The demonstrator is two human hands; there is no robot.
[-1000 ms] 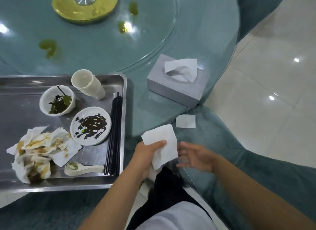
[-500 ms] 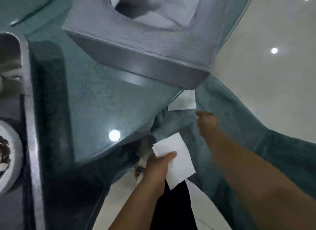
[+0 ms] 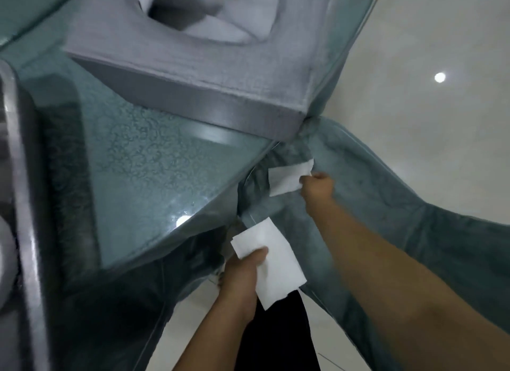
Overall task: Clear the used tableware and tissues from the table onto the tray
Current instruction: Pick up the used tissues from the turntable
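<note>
My left hand (image 3: 242, 274) is below the table edge, gripping a white tissue (image 3: 276, 263) between thumb and fingers. My right hand (image 3: 317, 187) reaches forward and pinches a second white tissue (image 3: 287, 179) that lies on the teal cloth hanging under the table's rim. The steel tray (image 3: 19, 177) shows only as a blurred rim at the far left, its contents mostly out of view.
A grey tissue box (image 3: 220, 75) sits on the glass tabletop (image 3: 143, 161) near its corner, very close to the camera. Teal cloth (image 3: 414, 205) drapes down to the right. Pale tiled floor (image 3: 427, 81) lies beyond, and dark trousers (image 3: 276, 337) are below.
The view dropped close to the table edge. My right hand moved forward and closed on the small tissue on the cloth. My left hand kept its tissue and sank lower.
</note>
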